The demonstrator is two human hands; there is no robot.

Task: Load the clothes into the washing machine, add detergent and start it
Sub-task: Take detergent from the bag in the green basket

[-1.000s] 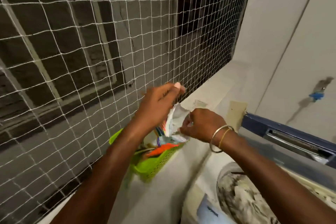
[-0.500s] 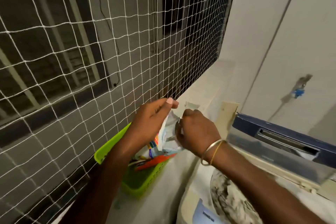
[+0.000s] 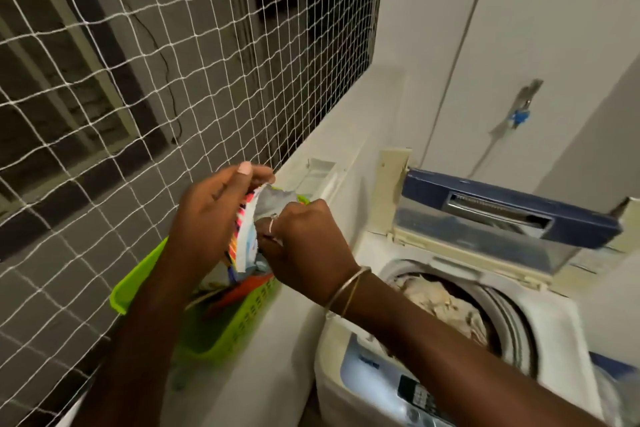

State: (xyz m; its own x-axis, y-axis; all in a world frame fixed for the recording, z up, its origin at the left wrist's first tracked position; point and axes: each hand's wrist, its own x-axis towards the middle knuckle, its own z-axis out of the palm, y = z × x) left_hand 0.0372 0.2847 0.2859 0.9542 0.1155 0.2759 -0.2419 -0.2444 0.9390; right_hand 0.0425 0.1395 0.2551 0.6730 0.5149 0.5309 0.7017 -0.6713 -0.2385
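Up above the green basket (image 3: 221, 326) on the ledge (image 3: 277, 340), both hands pinch a detergent packet (image 3: 247, 239): left hand (image 3: 211, 218) on its top edge, right hand (image 3: 304, 246) beside. Clothes (image 3: 446, 305) fill the open washing machine (image 3: 554, 329).

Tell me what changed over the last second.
Mostly the view swung right and down, bringing the washing machine with its clothes into sight. Both hands, left hand and right hand, kept hold of the packet above the green basket.
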